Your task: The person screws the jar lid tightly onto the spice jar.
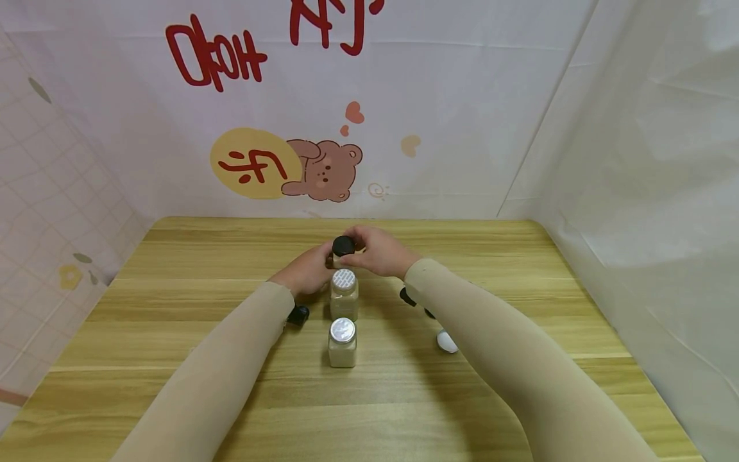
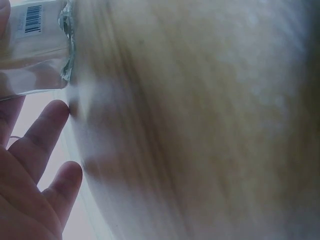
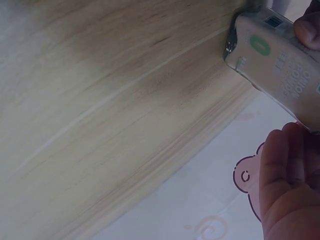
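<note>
Currently left hand (image 1: 308,271) and right hand (image 1: 383,251) both grasping black-capped onion powder jar (image 1: 343,245), centre frame; two silver-topped jars (image 1: 343,353) lower down on bench (image 1: 346,417)

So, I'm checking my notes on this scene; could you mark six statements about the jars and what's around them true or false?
1. The right grip holds the black-capped jar. True.
2. The left grip is empty. False: the left grip is on that jar.
3. The middle jar stands upright on the table. True.
4. The nearest jar is black-capped. False: the nearest jar has a pale top.
5. The left wrist view shows a barcode on the black-capped jar. True.
6. The white disc lies left of the jars. False: the white disc lies to their right.
</note>
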Tool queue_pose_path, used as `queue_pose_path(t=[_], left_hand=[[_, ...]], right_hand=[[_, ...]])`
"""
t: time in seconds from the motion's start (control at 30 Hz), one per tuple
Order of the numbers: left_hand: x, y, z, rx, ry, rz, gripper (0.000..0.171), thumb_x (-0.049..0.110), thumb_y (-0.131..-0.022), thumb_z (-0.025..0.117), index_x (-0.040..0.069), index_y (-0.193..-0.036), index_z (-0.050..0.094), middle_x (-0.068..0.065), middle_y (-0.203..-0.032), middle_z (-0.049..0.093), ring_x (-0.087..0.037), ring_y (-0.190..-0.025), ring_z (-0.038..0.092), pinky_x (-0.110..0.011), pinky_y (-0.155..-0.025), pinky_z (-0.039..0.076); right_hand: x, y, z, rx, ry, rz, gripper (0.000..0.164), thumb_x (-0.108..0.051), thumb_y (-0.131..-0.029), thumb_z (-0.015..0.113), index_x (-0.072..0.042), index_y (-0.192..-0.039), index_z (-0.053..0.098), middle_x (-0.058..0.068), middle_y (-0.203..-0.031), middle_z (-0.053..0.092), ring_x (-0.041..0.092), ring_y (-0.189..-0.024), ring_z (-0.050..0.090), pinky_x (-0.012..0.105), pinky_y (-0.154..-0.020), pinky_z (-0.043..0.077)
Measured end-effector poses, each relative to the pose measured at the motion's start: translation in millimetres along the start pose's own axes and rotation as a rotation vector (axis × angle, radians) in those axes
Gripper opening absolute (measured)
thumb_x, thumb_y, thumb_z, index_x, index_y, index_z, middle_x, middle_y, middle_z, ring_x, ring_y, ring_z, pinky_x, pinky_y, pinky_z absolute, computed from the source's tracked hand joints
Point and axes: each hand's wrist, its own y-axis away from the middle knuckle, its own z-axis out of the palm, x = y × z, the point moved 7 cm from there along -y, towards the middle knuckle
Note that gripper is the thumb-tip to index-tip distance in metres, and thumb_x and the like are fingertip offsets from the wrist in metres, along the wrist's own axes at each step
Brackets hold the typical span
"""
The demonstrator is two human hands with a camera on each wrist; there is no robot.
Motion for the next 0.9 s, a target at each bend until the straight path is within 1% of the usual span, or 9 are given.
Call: queue_pose_path(t=[0.13,0.23,0.37,0.53,0.73,0.9], left_hand=[[-1.0,-0.3,0.3,-0.002,0.000,0.000,0.057,0.026,-0.106,0.064,0.019,-0.159,0.043,-0.014,-0.161,0.048,-0.037,-0.146,0.050,-0.055,-0.122,0.039],[-1.5,0.2,0.1,-0.003,-0.003,-0.003,0.058,0.026,-0.106,0.064,0.019,-0.159,0.043,-0.014,-0.161,0.048,-0.037,-0.146,0.050,-0.056,-0.122,0.039],[-1.7,1.0,0.0,-0.005,-0.016,-0.016,0.059,0.025,-0.106,0.064,0.019,-0.160,0.041,-0.014,-0.160,0.049,-0.037,-0.144,0.051,-0.056,-0.121,0.040],[-2.3,1.5,-0.3,-0.005,-0.029,-0.042,0.060,0.024,-0.106,0.065,0.021,-0.161,0.040,-0.015,-0.157,0.052,-0.037,-0.141,0.053,-0.057,-0.119,0.041],[-0.7,2.3,-0.4,-0.009,-0.025,-0.040,0.061,0.026,-0.106,0.065,0.021,-0.161,0.040,-0.015,-0.159,0.050,-0.038,-0.145,0.051,-0.058,-0.121,0.039],[-0.5,2.1,-0.1,-0.011,-0.019,-0.038,0.061,0.024,-0.106,0.065,0.021,-0.161,0.040,-0.015,-0.161,0.049,-0.039,-0.146,0.050,-0.059,-0.122,0.038]], right_hand=[[-1.7,0.2,0.3,-0.002,0.020,-0.020,0.051,-0.029,-0.096,0.079,-0.006,-0.138,0.061,0.008,-0.120,0.072,0.022,-0.113,0.069,0.039,-0.099,0.055],[-2.9,0.1,0.3,-0.002,0.029,-0.026,0.048,-0.028,-0.097,0.078,-0.007,-0.138,0.062,0.007,-0.121,0.073,0.022,-0.114,0.069,0.039,-0.100,0.055],[-4.7,-0.3,-0.5,0.005,0.035,-0.018,0.046,-0.028,-0.097,0.078,-0.006,-0.135,0.064,0.007,-0.120,0.074,0.022,-0.114,0.069,0.038,-0.101,0.054],[-5.9,-1.3,-1.7,0.023,0.057,-0.008,0.043,-0.029,-0.095,0.080,-0.007,-0.130,0.067,0.006,-0.116,0.074,0.021,-0.111,0.069,0.038,-0.099,0.054],[-4.9,-2.0,-1.4,0.033,0.063,-0.010,0.041,-0.028,-0.094,0.080,-0.007,-0.127,0.067,0.005,-0.113,0.074,0.021,-0.110,0.069,0.038,-0.099,0.054],[-5.9,-1.9,-1.9,0.041,0.084,-0.008,0.042,-0.029,-0.094,0.080,-0.007,-0.128,0.068,0.005,-0.113,0.074,0.022,-0.111,0.068,0.038,-0.099,0.054]])
